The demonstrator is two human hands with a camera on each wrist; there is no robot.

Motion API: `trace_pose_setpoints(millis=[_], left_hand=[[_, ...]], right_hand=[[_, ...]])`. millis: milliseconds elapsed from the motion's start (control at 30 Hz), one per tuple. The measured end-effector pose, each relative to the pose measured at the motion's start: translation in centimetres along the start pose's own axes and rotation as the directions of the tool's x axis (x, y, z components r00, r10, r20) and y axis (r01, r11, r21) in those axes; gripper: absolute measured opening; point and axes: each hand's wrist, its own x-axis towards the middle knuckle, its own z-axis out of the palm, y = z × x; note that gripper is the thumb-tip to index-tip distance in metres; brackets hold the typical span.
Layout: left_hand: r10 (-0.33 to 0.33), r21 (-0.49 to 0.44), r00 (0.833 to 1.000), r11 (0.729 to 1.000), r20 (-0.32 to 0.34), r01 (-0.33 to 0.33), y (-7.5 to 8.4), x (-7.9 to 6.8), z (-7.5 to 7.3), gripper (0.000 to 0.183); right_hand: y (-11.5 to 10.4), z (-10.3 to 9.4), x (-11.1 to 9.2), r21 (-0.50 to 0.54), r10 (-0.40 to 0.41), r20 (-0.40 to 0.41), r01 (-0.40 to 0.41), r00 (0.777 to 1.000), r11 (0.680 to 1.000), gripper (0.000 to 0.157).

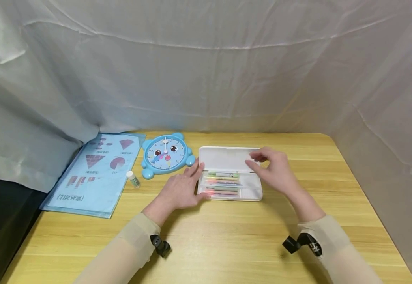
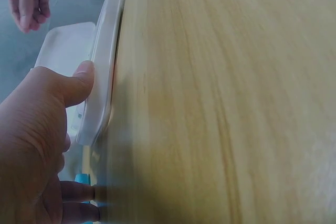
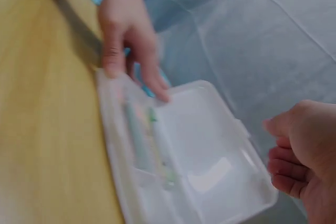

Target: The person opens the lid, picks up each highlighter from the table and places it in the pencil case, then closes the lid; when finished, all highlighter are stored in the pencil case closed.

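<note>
A white pencil case (image 1: 251, 188) lies on the table with its lid (image 1: 223, 158) raised at the back. Several pens (image 1: 223, 178) in pale colours lie inside, toward its left. My left hand (image 1: 181, 189) holds the case's left end, the thumb (image 2: 81, 80) at the front edge and the index finger near the hinge. Over the right end of the lid hovers my right hand (image 1: 275, 167), its fingers loosely curled around nothing. In the right wrist view a gap shows between the right hand (image 3: 310, 156) and the lid.
Left of the case sits a blue animal-shaped toy clock (image 1: 167, 154). A small white-capped bottle or stick (image 1: 133, 179) lies beside blue printed sheets (image 1: 92, 173) at the far left. Grey cloth (image 1: 206, 79) hangs behind the wooden table (image 1: 227, 244).
</note>
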Motion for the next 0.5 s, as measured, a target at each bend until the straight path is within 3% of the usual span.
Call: trace_pose_setpoints(millis=[200, 367, 500], left_hand=[[-0.002, -0.008, 1.0, 1.0, 0.0, 0.002, -0.1, 0.0, 0.0, 0.105], [-0.005, -0.012, 1.0, 1.0, 0.007, 0.005, 0.0, -0.1, -0.1, 0.105], [-0.005, 0.006, 1.0, 1.0, 0.017, 0.005, 0.0, 0.0, 0.0, 0.106]], right_hand=[[1.2, -2.1, 1.4, 0.01, 0.215, -0.042, -0.215, 0.976, 0.977, 0.034], [3.1, -3.0, 2.1, -0.006, 0.343, 0.032, -0.343, 0.939, 0.939, 0.053], [4.4, -2.9, 2.0, 0.001, 0.427, 0.123, -0.43, 0.896, 0.903, 0.07]])
